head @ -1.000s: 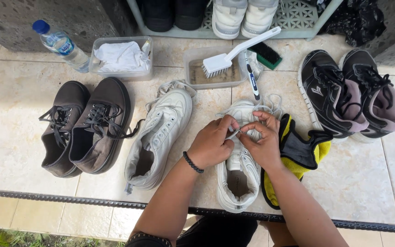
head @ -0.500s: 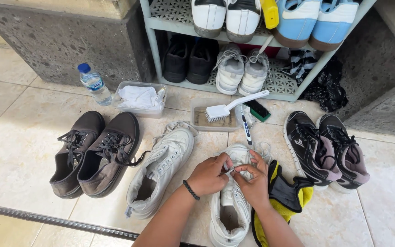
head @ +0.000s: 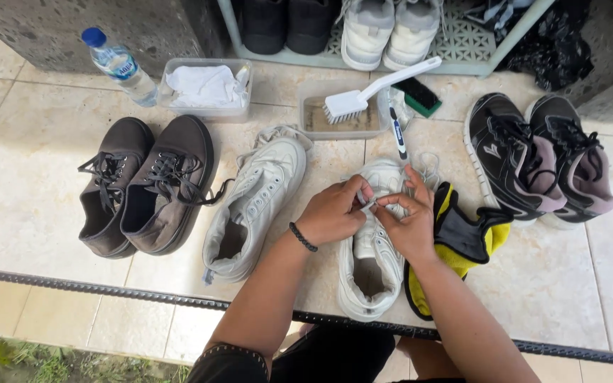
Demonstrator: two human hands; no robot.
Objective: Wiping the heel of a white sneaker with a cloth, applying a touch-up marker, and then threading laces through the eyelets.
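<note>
A white sneaker (head: 372, 266) lies on the tiled floor in front of me, toe pointing away. My left hand (head: 333, 213), with a black band on its wrist, pinches the shoe's white lace (head: 428, 169) over the eyelets. Facing it, my right hand (head: 411, 221) grips the same lace from the other side. Its mate, a second white sneaker (head: 253, 200), lies unlaced just to the left. A black and yellow glove (head: 466, 241) rests against the shoe on the right.
A pair of brown shoes (head: 147, 184) sits far left, a black and pink pair (head: 540, 159) far right. Behind are a water bottle (head: 118, 65), a tub of white cloth (head: 206, 86), a white brush (head: 370, 96) on a tray, a pen-like tool (head: 397, 131) and a shoe rack (head: 391, 32).
The camera tilted up to show the rack, then back down. Both hands stayed on the white sneaker, working its lace.
</note>
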